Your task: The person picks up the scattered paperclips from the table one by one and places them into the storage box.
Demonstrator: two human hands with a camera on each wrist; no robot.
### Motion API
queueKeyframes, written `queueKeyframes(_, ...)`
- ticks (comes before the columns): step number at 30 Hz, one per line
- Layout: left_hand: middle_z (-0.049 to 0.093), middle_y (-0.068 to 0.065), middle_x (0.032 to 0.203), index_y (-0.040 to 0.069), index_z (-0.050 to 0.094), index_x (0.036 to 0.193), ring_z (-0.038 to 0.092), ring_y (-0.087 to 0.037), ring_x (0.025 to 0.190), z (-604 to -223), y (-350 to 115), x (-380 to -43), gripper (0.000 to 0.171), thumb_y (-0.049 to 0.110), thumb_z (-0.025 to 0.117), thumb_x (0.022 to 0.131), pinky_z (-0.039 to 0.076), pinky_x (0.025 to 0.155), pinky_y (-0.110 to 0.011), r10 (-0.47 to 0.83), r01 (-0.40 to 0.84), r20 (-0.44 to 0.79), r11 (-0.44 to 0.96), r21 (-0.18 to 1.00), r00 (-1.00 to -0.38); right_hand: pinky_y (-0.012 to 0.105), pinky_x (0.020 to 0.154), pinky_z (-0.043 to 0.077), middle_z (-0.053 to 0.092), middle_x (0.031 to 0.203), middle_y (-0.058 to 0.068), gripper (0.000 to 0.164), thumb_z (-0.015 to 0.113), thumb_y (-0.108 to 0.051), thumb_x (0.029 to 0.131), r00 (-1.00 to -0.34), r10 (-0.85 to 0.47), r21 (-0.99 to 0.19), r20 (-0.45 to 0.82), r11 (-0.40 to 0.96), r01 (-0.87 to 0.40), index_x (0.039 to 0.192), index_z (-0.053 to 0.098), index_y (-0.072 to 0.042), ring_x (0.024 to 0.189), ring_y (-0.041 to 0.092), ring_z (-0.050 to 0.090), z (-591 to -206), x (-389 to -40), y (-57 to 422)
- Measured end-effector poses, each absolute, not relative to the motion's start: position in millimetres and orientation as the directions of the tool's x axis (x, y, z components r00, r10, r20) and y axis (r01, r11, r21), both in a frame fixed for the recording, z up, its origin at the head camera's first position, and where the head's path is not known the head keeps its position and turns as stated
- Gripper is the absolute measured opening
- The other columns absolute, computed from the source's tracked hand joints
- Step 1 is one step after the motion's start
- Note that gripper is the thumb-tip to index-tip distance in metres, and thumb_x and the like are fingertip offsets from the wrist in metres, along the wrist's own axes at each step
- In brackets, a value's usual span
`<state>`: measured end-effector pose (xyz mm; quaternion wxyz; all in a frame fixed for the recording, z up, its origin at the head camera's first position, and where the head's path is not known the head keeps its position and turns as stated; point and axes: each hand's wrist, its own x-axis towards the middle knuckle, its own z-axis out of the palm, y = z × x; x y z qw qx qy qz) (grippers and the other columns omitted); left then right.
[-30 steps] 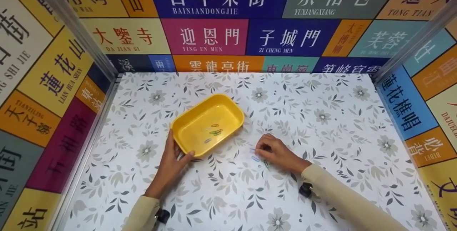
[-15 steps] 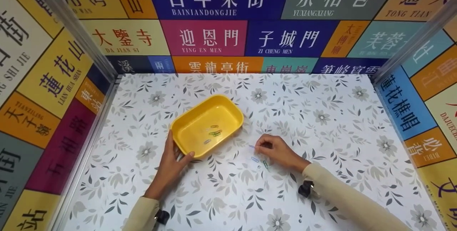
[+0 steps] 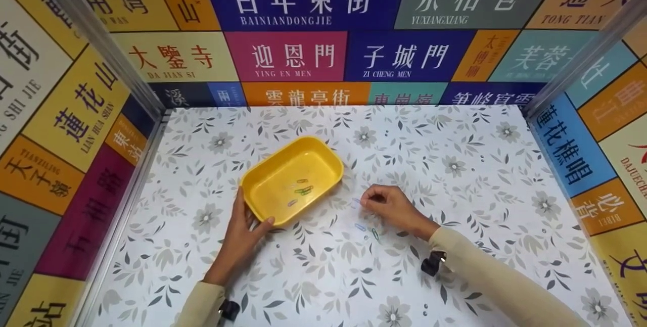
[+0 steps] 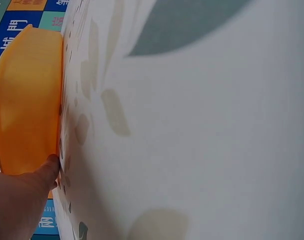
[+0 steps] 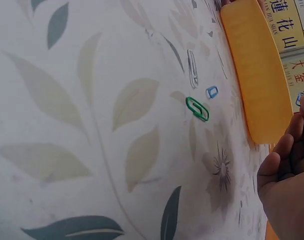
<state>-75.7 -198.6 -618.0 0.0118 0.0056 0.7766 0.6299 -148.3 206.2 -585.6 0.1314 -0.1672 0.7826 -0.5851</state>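
My left hand (image 3: pixel 242 238) holds a yellow plastic tray (image 3: pixel 258 165) by its near left corner, thumb on the front side and fingers on the left side. In the left wrist view the thumb (image 4: pixel 49 167) lies low on the tray wall. Several paper clips (image 3: pixel 304 191) lie on the tray floor, some green. Right of the tray, my right hand (image 3: pixel 391 208) pinches a bluish paper clip (image 3: pixel 356 200) between thumb and fingertips. Just below that hand on the table are a blue paper clip (image 3: pixel 360 227), a green paper clip (image 5: pixel 197 108) and a pale paper clip (image 5: pixel 192 68).
A white table (image 3: pixel 323 286) with a grey leaf and flower print carries everything. Walls of coloured panels with Chinese characters (image 3: pixel 285 56) stand at the back and both sides, with metal posts (image 3: pixel 581 49) at the corners. Each wrist wears a dark band device (image 3: pixel 432 264).
My right hand has lifted slightly up and away from the loose clips, with the bluish clip now showing past its fingertips. The left hand stays on the tray.
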Motion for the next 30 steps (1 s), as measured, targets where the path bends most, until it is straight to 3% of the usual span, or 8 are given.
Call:
queueKeyframes(6,0.003,-0.004,0.185,0.022,-0.007,0.178,0.024,-0.03,0.167,-616,-198,-75,0.116,0.025,0.081,0.103,0.03,0.132,-0.037,0.035,0.016,0.009,0.205,0.979,-0.999,0.02,0.066,0.051,0.072,0.091,0.01,0.011,0.076,-0.01,0.104,-0.917,-0.4,-0.966,-0.004,0.238,-0.099,0.101,0.078,0.0,0.075,0.014,0.06,-579,-152,204)
queueKeyframes(9,0.002,-0.003,0.185,0.024,-0.007,0.178,0.023,-0.029,0.168,-615,-198,-75,0.117,0.027,0.082,0.103,0.029,0.132,-0.035,0.037,0.006,-0.001,0.203,0.979,-0.999,0.021,0.064,0.051,0.071,0.09,0.01,0.011,0.076,-0.011,0.105,-0.921,-0.388,-0.969,-0.026,0.237,-0.073,0.102,0.079,-0.001,0.075,0.024,0.06,-575,-152,202)
queueKeyframes(13,0.002,-0.002,0.185,0.025,-0.007,0.178,0.024,-0.028,0.168,-615,-197,-75,0.117,0.027,0.082,0.103,0.028,0.133,-0.038,0.033,0.0,-0.007,0.194,0.981,-0.999,0.023,0.061,0.052,0.071,0.093,0.019,0.013,0.076,-0.013,0.105,-0.923,-0.38,-0.971,-0.059,0.235,-0.035,0.104,0.079,-0.001,0.076,0.035,0.061,-571,-153,200)
queueKeyframes(16,0.004,-0.002,0.185,0.026,-0.007,0.179,0.025,-0.027,0.167,-616,-197,-75,0.117,0.027,0.082,0.102,0.029,0.133,-0.039,0.033,0.0,-0.006,0.186,0.983,-0.999,0.024,0.061,0.051,0.072,0.097,0.025,0.015,0.077,-0.014,0.105,-0.923,-0.378,-0.973,-0.069,0.231,-0.022,0.105,0.079,0.001,0.075,0.032,0.06,-568,-154,199)
queueKeyframes(24,0.003,-0.006,0.185,0.022,-0.007,0.179,0.026,-0.031,0.167,-616,-197,-76,0.117,0.023,0.082,0.103,0.03,0.132,-0.041,0.026,-0.001,-0.006,0.191,0.982,-1.0,0.022,0.057,0.046,0.071,0.092,0.022,0.017,0.078,-0.016,0.104,-0.917,-0.393,-0.972,-0.065,0.234,-0.031,0.106,0.08,0.001,0.068,0.019,0.054,-563,-158,192)
queueKeyframes(30,0.004,-0.005,0.186,0.027,-0.006,0.179,0.024,-0.03,0.167,-615,-196,-75,0.115,0.023,0.081,0.103,0.029,0.133,-0.041,0.02,-0.006,-0.01,0.208,0.978,-1.0,0.024,0.054,0.046,0.075,0.101,0.019,0.025,0.078,-0.02,0.104,-0.91,-0.397,-0.964,-0.115,0.265,0.006,0.112,0.079,0.004,0.067,0.02,0.054,-558,-160,186)
